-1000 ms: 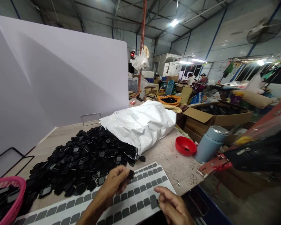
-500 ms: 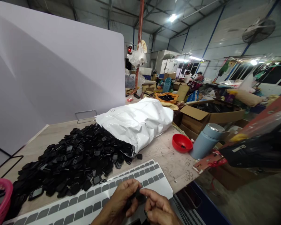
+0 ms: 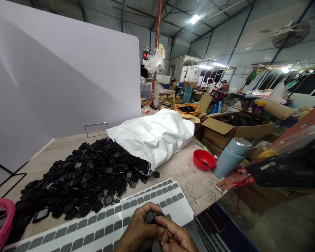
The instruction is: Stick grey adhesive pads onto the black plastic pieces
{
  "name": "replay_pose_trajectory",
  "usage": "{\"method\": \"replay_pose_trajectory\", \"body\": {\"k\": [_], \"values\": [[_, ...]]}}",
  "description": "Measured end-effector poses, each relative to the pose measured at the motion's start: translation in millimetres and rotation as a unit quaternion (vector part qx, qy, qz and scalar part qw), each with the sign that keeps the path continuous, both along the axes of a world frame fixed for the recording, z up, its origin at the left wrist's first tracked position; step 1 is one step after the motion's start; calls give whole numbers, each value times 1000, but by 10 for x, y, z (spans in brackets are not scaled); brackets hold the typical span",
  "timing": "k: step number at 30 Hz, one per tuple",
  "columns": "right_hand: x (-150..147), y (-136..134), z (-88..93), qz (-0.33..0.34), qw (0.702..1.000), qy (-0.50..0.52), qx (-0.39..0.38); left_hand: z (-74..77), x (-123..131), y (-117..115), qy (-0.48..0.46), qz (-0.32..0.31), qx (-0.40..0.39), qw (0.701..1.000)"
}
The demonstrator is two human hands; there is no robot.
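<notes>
Low at the front, over a white sheet with rows of grey rounded-square stickers (image 3: 96, 237), my two hands are close together. My left hand (image 3: 136, 231) is closed around a small black rounded-square piece (image 3: 150, 217), its dark flat face turned up. My right hand (image 3: 178, 236) pinches beside it, its fingertips at a black part near that piece. Whether both black parts are one item I cannot tell. Behind the sheet spreads a large heap of similar black watch-like pieces (image 3: 81, 178), spilling from the mouth of a white plastic bag (image 3: 157, 136).
A pink basket (image 3: 9, 224) with black pieces stands at the left edge. On the right are a red bowl (image 3: 203, 160) and a blue-grey flask (image 3: 229, 159) near the table edge. An open carton (image 3: 241, 131) stands beyond; a white panel (image 3: 68, 70) rises behind the heap.
My hands have drawn closer together and turned. The black piece's flat face now shows between the left fingers, and my right index finger has bent in.
</notes>
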State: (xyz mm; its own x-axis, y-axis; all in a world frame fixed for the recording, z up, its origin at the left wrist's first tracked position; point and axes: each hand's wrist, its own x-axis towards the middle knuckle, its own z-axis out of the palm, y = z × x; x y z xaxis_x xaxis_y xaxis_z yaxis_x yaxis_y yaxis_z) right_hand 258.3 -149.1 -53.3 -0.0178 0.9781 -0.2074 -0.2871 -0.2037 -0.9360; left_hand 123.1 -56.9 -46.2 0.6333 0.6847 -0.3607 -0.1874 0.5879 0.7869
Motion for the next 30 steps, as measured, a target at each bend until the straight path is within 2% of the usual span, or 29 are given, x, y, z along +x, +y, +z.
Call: {"method": "replay_pose_trajectory", "body": {"k": [4, 7, 9, 13, 19, 23, 30], "values": [[54, -69, 30, -115, 986, -110, 56, 167, -15, -17, 19, -17, -4, 1000], [68, -67, 73, -217, 939, -247, 100, 255, -7, -30, 38, -25, -18, 999], [48, -43, 82, -244, 902, -319, 160, 265, 3, -45, 37, -25, -11, 999], [0, 5, 39, -236, 853, -401, 238, 245, 7, -72, 32, -22, -4, 999], [3, 37, -63, -219, 803, -471, 291, 277, 12, -81, 50, -35, -5, 998], [6, 37, -84, -216, 791, -492, 292, 277, 23, -81, 63, -27, 6, 998], [-5, 41, -86, -214, 791, -495, 291, 287, 17, -89, 58, -22, -2, 998]]}}
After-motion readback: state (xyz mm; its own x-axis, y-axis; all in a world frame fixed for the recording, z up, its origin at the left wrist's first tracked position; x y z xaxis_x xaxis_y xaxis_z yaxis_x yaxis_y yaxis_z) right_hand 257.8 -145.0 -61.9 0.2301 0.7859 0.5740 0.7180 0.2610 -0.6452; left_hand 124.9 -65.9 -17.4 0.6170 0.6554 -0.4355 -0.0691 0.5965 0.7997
